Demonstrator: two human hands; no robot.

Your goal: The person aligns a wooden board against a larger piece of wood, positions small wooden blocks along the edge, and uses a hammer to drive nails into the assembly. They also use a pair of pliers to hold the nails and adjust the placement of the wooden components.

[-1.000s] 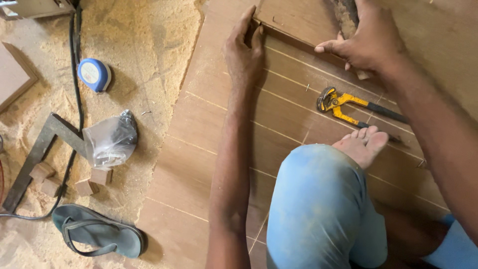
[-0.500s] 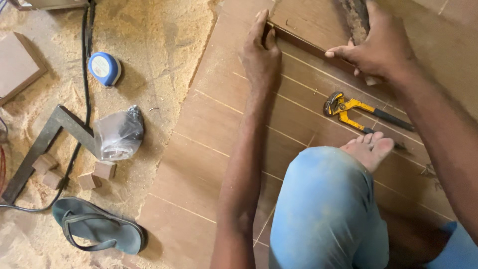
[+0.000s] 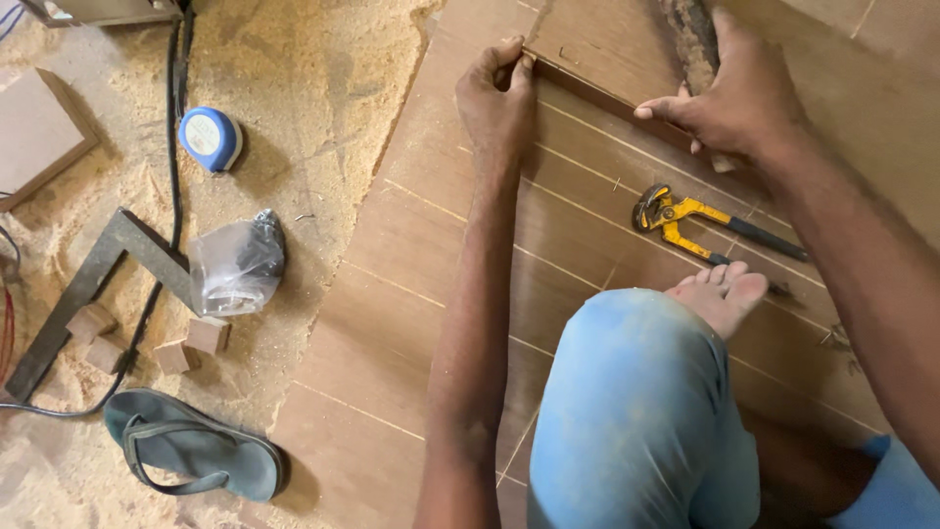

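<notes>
My left hand [image 3: 497, 98] pinches the near end of a thin strip [image 3: 607, 98] lying on the panel [image 3: 411, 245]; my right hand [image 3: 729, 98] presses its far end, hiding it. The strip runs diagonally, upper-left to lower-right, above the pliers [image 3: 685, 217].

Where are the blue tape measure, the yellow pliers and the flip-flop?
Round blue tape measure [image 3: 210, 138], head view, top face.
Yellow-handled metal pliers [image 3: 687, 217], head view, yellow handle.
Dark green rubber flip-flop [image 3: 196, 456], head view, sole.
</notes>
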